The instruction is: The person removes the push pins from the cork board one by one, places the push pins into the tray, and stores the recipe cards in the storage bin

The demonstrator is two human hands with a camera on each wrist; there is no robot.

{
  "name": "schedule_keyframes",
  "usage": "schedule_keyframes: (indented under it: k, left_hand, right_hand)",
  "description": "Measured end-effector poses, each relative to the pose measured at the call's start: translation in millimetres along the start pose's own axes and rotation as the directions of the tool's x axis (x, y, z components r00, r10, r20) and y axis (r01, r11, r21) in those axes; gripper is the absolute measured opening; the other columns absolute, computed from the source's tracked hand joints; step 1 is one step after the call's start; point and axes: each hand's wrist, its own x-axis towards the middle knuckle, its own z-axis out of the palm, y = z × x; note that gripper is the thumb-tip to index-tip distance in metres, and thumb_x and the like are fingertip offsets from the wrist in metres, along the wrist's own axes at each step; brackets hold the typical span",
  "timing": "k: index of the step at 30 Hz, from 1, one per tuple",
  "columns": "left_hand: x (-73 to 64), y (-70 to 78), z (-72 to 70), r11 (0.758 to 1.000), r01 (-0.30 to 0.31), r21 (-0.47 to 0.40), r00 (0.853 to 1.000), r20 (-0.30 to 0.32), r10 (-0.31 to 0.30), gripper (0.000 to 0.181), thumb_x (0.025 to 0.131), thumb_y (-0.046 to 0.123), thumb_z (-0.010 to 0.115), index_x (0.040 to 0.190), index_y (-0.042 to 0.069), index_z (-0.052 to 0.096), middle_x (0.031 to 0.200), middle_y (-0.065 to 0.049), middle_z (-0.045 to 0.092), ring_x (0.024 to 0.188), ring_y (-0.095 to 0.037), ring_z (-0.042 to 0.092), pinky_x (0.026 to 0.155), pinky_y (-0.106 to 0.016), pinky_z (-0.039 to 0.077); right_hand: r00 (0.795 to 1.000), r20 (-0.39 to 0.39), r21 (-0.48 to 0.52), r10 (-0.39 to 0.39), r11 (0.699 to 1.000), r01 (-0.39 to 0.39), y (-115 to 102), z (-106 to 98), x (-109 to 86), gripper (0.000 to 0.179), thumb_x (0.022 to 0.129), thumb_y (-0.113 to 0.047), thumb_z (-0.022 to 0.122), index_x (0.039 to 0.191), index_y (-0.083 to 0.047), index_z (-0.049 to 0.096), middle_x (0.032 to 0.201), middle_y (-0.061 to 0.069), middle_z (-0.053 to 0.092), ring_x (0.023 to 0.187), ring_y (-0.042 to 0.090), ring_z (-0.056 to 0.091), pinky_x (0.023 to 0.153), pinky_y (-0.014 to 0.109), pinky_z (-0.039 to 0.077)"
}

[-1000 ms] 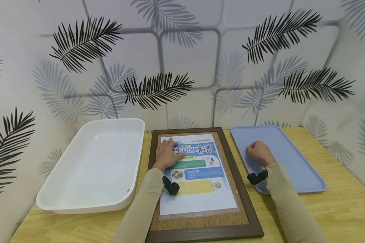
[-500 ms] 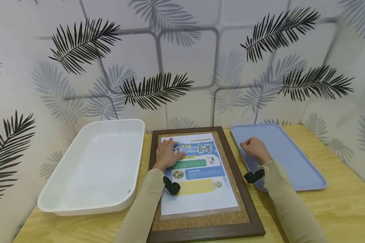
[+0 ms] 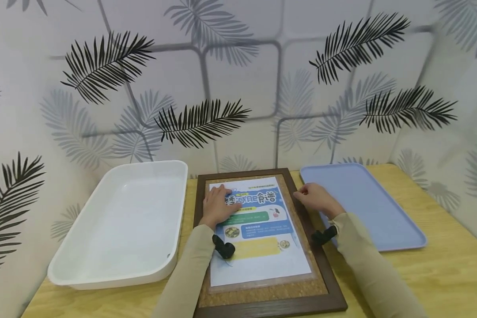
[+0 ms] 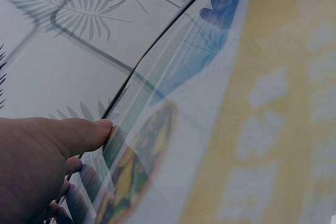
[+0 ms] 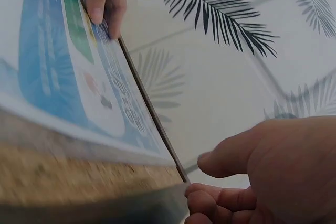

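My left hand (image 3: 216,206) rests on the upper left of a printed sheet (image 3: 258,265) in a clear cover, fingers spread. The sheet lies on a cork board (image 3: 262,297) with a dark brown frame. My right hand (image 3: 317,198) is over the frame's right side, level with the sheet's printed title. In the right wrist view, the right hand (image 5: 283,169) has curled fingers near the board's edge, the thumb close to the forefinger. I cannot tell whether something small sits between them. The left wrist view shows the left hand (image 4: 47,163) at the sheet's edge.
A deep white basin (image 3: 123,225) stands left of the board. On the right lies a shallow lilac tray (image 3: 375,216), with the right forearm over its near left edge. All stand on a yellow wood table (image 3: 457,274) against a leaf-patterned wall (image 3: 246,150).
My right hand has moved left, from over the lilac tray to the board's right frame edge. The left hand stays on the sheet. The head view has shifted slightly.
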Motion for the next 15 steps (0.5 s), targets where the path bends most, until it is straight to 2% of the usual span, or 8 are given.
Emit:
schedule_keyframes:
  k: [2, 5, 11, 15]
  left_hand:
    - [-0.7, -1.6, -0.1, 1.0, -0.001, 0.001, 1.0, -0.003, 0.001, 0.056, 0.082, 0.039, 0.065, 0.128, 0.01, 0.052, 0.149, -0.012, 0.03, 0.139, -0.031, 0.022, 0.11, -0.054, 0.016]
    - [-0.9, -3.0, -0.3, 1.0, 0.001, 0.001, 1.0, 0.006, -0.001, 0.057, 0.082, 0.04, 0.065, 0.129, 0.01, 0.052, 0.15, -0.012, 0.029, 0.14, -0.03, 0.021, 0.111, -0.054, 0.016]
    - [1.3, -2.7, -0.1, 1.0, 0.013, -0.013, 1.0, 0.009, -0.013, 0.057, 0.082, 0.04, 0.065, 0.128, 0.01, 0.052, 0.15, -0.011, 0.029, 0.141, -0.031, 0.018, 0.112, -0.054, 0.013]
    - [2.6, -3.8, -0.4, 1.0, 0.016, -0.013, 1.0, 0.004, -0.016, 0.057, 0.082, 0.04, 0.065, 0.128, 0.011, 0.052, 0.15, -0.011, 0.029, 0.141, -0.031, 0.018, 0.112, -0.053, 0.012]
  right_hand:
    - [0.999, 0.036, 0.022, 0.004, 1.0, -0.005, -4.4, 6.0, 1.5, 0.027, 0.091, -0.022, 0.052, 0.09, 0.002, 0.063, 0.072, 0.007, 0.059, 0.061, 0.016, 0.05, 0.056, 0.026, 0.04]
    - [0.998, 0.06, 0.029, 0.015, 0.999, -0.016, -8.8, 12.8, 2.7, 0.029, 0.091, -0.022, 0.052, 0.096, 0.004, 0.064, 0.079, 0.009, 0.064, 0.065, 0.016, 0.053, 0.057, 0.026, 0.042]
    - [0.997, 0.063, 0.039, 0.039, 0.998, -0.042, -11.8, 15.3, 3.2, 0.03, 0.091, -0.024, 0.053, 0.096, 0.003, 0.066, 0.074, 0.007, 0.06, 0.062, 0.016, 0.05, 0.054, 0.026, 0.038]
    - [0.998, 0.056, 0.018, 0.021, 1.0, -0.022, -13.8, 15.8, 4.5, 0.031, 0.091, -0.024, 0.053, 0.096, 0.005, 0.066, 0.074, 0.007, 0.061, 0.064, 0.016, 0.051, 0.054, 0.025, 0.038]
